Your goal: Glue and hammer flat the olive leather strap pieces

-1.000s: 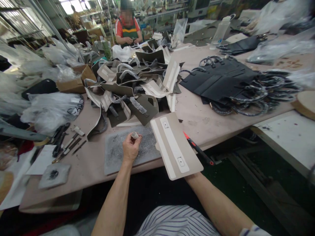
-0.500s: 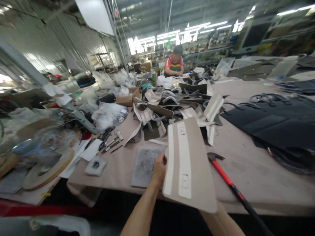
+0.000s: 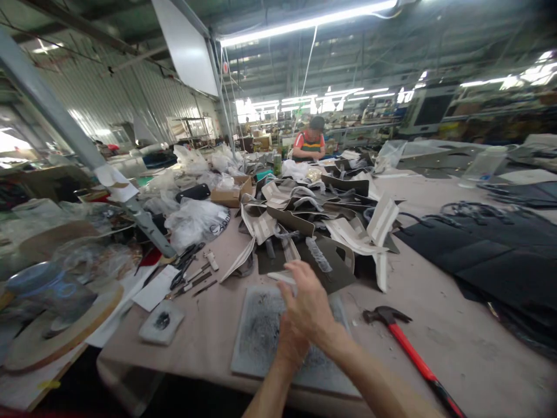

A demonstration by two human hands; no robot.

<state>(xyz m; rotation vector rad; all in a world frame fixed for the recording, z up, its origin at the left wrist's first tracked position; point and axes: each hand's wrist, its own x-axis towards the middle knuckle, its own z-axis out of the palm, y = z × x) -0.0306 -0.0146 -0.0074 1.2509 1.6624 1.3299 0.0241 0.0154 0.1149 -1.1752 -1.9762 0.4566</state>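
Slab lies near table edge with a gap to hammer, under spread right grip, left grip unclear.

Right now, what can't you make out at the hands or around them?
Head view:
Left hand: fingers, and anything held, hidden behind right hand.
Hammer: handle end cut off by bottom edge.
Black stack: cut off by right edge.
Dark bits on pale pad: too small to identify.

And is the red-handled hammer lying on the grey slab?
No, the hammer lies on the table, to the right of the grey slab and apart from it.
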